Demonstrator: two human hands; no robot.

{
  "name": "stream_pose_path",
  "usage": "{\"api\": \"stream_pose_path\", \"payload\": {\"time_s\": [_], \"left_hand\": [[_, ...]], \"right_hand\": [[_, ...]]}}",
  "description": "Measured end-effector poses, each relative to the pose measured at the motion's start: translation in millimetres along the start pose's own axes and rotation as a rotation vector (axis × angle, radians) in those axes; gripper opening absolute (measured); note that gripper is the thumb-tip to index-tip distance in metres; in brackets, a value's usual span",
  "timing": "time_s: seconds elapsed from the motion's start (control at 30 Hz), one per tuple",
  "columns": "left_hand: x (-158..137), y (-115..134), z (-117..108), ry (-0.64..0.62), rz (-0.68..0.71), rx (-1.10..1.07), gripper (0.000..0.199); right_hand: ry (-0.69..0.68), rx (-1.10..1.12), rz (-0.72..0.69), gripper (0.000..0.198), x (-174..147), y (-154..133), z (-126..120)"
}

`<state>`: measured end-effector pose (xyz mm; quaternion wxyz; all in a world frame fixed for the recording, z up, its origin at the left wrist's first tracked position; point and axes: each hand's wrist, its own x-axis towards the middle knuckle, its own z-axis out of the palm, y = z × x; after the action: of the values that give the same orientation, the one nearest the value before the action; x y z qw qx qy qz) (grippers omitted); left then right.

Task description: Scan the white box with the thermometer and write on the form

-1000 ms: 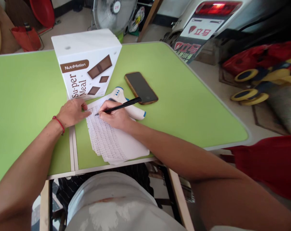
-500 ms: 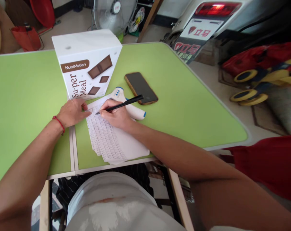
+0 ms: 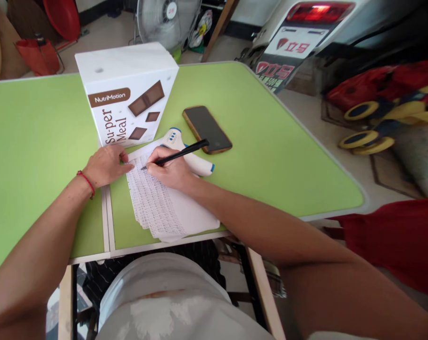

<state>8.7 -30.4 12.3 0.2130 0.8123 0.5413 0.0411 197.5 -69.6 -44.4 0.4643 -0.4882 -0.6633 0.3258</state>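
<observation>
Sheets of paper (image 3: pixel 157 208) covered in rows of small handwriting lie at the table's front edge. My right hand (image 3: pixel 171 169) rests on them, its fingers closed around a black pen (image 3: pixel 185 151) whose tip meets the writing near the top left. At the upper left corner of the sheets is my left hand (image 3: pixel 106 165), holding nothing, with thumb and fingers apart and the thumb at the paper's edge. Just beyond my right hand lies a white, blue-trimmed handheld device shaped like an infrared thermometer (image 3: pixel 199 165), partly hidden by that hand.
A white NutriMotion box (image 3: pixel 129 71) stands behind the sheets on the green table (image 3: pixel 277 160). To its right lies a phone (image 3: pixel 207 129) in a brown-edged case. Past the table are a fan (image 3: pixel 169 21) and a vehicle's rear with a red light (image 3: pixel 320 13).
The upper end of the pen has shifted very slightly left. Both hands, the sheets and the other things stay practically where they were.
</observation>
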Motion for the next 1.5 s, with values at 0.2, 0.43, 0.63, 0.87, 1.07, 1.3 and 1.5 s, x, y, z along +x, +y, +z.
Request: {"api": "stream_pose_path", "payload": {"time_s": [0.2,0.43,0.63,0.87,1.07,1.3,1.5], "left_hand": [[0.8,-2.5,0.9,0.016,0.017,0.001,0.016],[1.6,-4.2,1.9,0.025,0.028,0.006,0.016],[1.0,-2.4,1.5,0.012,0.016,0.021,0.015],[1.6,-4.3,2.7,0.037,0.038,0.008,0.016],[1.4,-3.1,1.9,0.028,0.027,-0.003,0.016],[0.4,-2.7,1.7,0.020,0.022,0.000,0.016],[1.0,-2.2,1.1,0.016,0.015,0.001,0.015]], "right_hand": [[-0.026,0.051,0.004,0.010,-1.7,-1.2,-1.1],[-0.101,0.031,0.005,0.008,-2.7,-1.6,-1.4],[-0.102,0.023,-0.001,0.008,-3.4,-2.5,-0.6],[-0.101,0.030,0.013,0.009,-3.0,-2.2,-0.1],[-0.112,0.039,0.011,0.010,-3.0,-2.9,-1.8],[-0.106,0.043,0.018,0.009,-2.3,-4.3,-1.8],[-0.110,0.034,0.026,0.011,-2.5,-3.8,-1.7]]}}
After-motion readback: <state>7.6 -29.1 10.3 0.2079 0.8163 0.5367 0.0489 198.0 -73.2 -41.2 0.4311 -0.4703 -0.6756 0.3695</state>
